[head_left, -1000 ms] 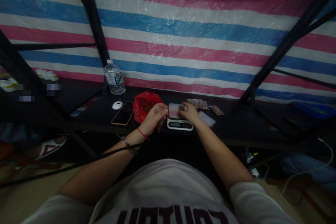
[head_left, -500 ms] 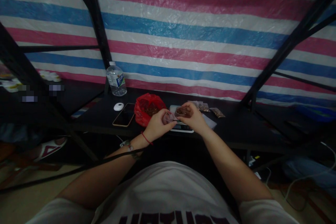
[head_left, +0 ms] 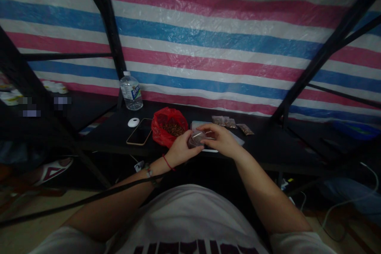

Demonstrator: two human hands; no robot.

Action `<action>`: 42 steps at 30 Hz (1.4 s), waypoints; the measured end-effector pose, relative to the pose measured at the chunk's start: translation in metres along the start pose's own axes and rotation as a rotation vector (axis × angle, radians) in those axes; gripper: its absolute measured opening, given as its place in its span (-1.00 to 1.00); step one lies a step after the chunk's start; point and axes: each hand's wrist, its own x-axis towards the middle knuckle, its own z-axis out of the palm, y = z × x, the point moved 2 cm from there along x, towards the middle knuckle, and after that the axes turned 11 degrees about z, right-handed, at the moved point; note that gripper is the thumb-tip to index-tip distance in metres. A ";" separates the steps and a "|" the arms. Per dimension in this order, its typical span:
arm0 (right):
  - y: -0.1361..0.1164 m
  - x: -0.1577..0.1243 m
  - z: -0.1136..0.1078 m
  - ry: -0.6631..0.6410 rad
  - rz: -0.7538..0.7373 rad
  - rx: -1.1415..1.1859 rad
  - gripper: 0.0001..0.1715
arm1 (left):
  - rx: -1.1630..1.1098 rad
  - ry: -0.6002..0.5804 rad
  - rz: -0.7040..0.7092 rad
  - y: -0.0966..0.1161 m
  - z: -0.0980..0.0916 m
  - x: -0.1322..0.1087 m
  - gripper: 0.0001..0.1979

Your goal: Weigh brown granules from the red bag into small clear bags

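My left hand [head_left: 181, 149] and my right hand [head_left: 224, 140] meet in front of the scale. Between them is a small clear plastic cup [head_left: 198, 136], tipped toward the left, with my right fingers closed on its side. Closed fingers of my left hand hold a small clear plastic bag [head_left: 193, 143] against the cup; the bag is partly hidden. Under and behind the hands lies a white scale [head_left: 196, 124], mostly covered. Just left of it, a red plastic bag [head_left: 160, 135] stands open with small brown pieces [head_left: 173, 128] inside.
Several filled clear packets [head_left: 229, 122] lie behind my right hand, one packet [head_left: 245, 129] apart. Left of the red bag are a phone [head_left: 139, 131], a white oval object [head_left: 133, 122] and a water bottle [head_left: 131, 91]. Black frame posts [head_left: 111, 39] rise beside the black table [head_left: 279, 147].
My right hand has brought the cup of brown contents left and down to the bag in my left hand and tipped it. The cup now looks mostly clear.
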 end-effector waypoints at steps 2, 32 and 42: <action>-0.001 0.001 -0.001 0.015 -0.021 -0.025 -0.59 | -0.046 0.005 0.007 -0.002 0.002 0.000 -0.60; 0.066 0.028 -0.017 0.461 0.049 -0.395 -0.50 | -1.530 -0.232 -0.472 -0.005 -0.007 0.001 -0.38; -0.004 -0.002 0.005 -0.007 -0.046 -0.189 -0.90 | -1.370 -0.282 -0.445 -0.008 0.001 -0.006 -0.39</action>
